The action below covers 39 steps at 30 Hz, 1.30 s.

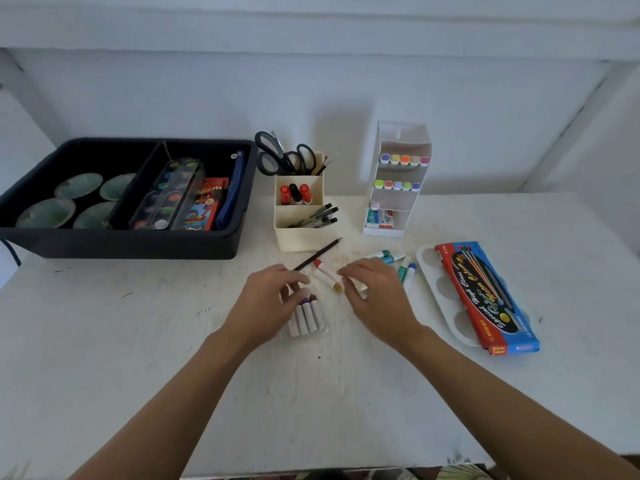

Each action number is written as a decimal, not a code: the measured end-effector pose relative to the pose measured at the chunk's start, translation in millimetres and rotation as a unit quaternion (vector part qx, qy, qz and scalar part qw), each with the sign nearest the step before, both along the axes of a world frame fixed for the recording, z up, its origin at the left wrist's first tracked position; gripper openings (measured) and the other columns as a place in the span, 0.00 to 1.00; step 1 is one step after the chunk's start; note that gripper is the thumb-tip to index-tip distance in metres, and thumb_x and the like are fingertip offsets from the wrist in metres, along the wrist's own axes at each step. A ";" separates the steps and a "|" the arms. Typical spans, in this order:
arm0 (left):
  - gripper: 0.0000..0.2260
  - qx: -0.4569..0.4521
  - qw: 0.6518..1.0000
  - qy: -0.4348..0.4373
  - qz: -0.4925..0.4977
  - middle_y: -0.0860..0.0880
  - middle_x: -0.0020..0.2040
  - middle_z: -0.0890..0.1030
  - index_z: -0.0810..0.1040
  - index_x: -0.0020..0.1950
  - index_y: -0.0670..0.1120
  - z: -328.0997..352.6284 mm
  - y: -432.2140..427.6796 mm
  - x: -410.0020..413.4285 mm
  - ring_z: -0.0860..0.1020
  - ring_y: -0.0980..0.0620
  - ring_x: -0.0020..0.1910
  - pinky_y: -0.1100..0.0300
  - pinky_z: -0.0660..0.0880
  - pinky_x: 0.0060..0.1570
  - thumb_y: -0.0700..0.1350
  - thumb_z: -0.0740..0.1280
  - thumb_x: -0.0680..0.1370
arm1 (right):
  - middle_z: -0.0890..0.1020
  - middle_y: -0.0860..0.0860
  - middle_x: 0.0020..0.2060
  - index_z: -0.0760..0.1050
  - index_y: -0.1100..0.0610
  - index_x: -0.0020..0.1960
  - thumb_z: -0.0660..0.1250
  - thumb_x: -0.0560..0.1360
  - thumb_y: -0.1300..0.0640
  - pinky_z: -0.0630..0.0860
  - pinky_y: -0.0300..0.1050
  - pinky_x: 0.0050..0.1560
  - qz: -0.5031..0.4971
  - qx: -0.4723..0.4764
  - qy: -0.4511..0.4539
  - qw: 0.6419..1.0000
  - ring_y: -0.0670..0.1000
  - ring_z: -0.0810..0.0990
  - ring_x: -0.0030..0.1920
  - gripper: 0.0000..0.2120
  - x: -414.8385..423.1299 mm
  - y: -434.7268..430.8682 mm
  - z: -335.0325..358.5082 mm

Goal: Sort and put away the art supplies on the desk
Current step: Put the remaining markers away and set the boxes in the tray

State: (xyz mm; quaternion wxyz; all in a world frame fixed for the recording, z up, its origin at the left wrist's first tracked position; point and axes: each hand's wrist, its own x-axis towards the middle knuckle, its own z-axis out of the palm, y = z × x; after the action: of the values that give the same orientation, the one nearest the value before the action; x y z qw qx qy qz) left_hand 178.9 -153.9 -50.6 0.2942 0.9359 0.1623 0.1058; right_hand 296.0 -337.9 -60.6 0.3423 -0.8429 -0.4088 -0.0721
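Observation:
My left hand [268,301] grips a bunch of white markers [306,317] with purple and brown caps, lying in a clear sleeve on the white desk [121,341]. Its fingers curl over the markers' cap ends. My right hand [375,294] lies just to the right, its fingers curled round a white marker whose body shows under the palm. Between the hands lie a red-capped marker [323,268] and an orange-tipped marker [330,282]. A dark pencil [317,254] lies behind them. Several teal and blue markers [401,266] lie to the right of my right hand.
A black bin [131,244] at the back left holds paint pans, a watercolour set and a crayon box. A cream organiser [299,233] holds scissors, markers and pens. A white marker rack [398,181] stands behind. A watercolour box [485,296] rests on a white palette [431,271].

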 end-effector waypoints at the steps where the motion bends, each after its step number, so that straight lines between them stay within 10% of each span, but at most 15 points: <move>1: 0.12 0.017 1.000 0.008 -0.019 0.60 0.49 0.77 0.83 0.63 0.55 1.4 0.0 9.9 0.77 0.60 0.42 0.68 0.75 0.47 0.48 0.71 0.80 | 0.84 0.48 0.53 0.83 0.53 0.58 0.69 0.78 0.56 0.70 0.51 0.60 -0.014 -0.028 -0.003 1.000 0.48 0.76 0.56 0.10 6.4 1.2 2.6; 7: 0.12 0.143 0.978 0.059 -0.141 0.55 0.55 0.75 0.82 0.63 0.59 0.2 -1.9 55.4 0.74 0.56 0.50 0.63 0.75 0.49 0.47 0.65 0.82 | 0.81 0.44 0.57 0.81 0.45 0.61 0.65 0.78 0.50 0.64 0.57 0.61 0.028 -0.222 -0.054 0.973 0.50 0.70 0.61 0.13 21.6 15.9 9.0; 18: 0.09 0.135 0.963 0.118 -0.202 0.59 0.49 0.82 0.85 0.55 0.56 1.8 22.3 78.0 0.77 0.58 0.46 0.58 0.79 0.51 0.57 0.69 0.79 | 0.84 0.45 0.47 0.84 0.48 0.52 0.66 0.79 0.49 0.65 0.53 0.61 0.013 -0.211 -0.033 0.977 0.49 0.73 0.54 0.08 29.8 23.4 3.4; 27: 0.05 0.125 0.967 0.117 -0.190 0.57 0.45 0.79 0.83 0.51 0.54 13.4 24.2 73.4 0.76 0.57 0.44 0.69 0.70 0.42 0.44 0.72 0.77 | 0.85 0.45 0.47 0.80 0.48 0.59 0.72 0.74 0.51 0.66 0.52 0.58 0.000 -0.184 0.010 0.983 0.49 0.76 0.53 0.14 35.1 35.7 1.3; 33: 0.16 0.076 0.990 0.056 -0.103 0.58 0.51 0.75 0.77 0.68 0.57 45.3 33.8 26.4 0.75 0.60 0.44 0.69 0.69 0.42 0.45 0.69 0.81 | 0.78 0.44 0.44 0.79 0.51 0.61 0.70 0.75 0.61 0.71 0.30 0.43 -0.055 -0.031 0.161 0.985 0.42 0.75 0.41 0.15 21.0 40.3 15.5; 39: 0.20 -0.060 0.994 0.048 0.071 0.56 0.41 0.79 0.77 0.70 0.55 31.3 30.9 -45.6 0.79 0.54 0.38 0.71 0.74 0.36 0.47 0.73 0.78 | 0.75 0.42 0.42 0.79 0.49 0.65 0.71 0.75 0.60 0.69 0.29 0.41 0.062 -0.039 0.174 0.982 0.41 0.74 0.40 0.19 -32.3 42.8 24.3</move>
State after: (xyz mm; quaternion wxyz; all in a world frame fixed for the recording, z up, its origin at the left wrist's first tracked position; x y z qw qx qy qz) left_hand 133.3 -123.0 -19.3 0.3334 0.9066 0.2487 0.0712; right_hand 263.6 -295.2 -36.3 0.3792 -0.8282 -0.3968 0.1132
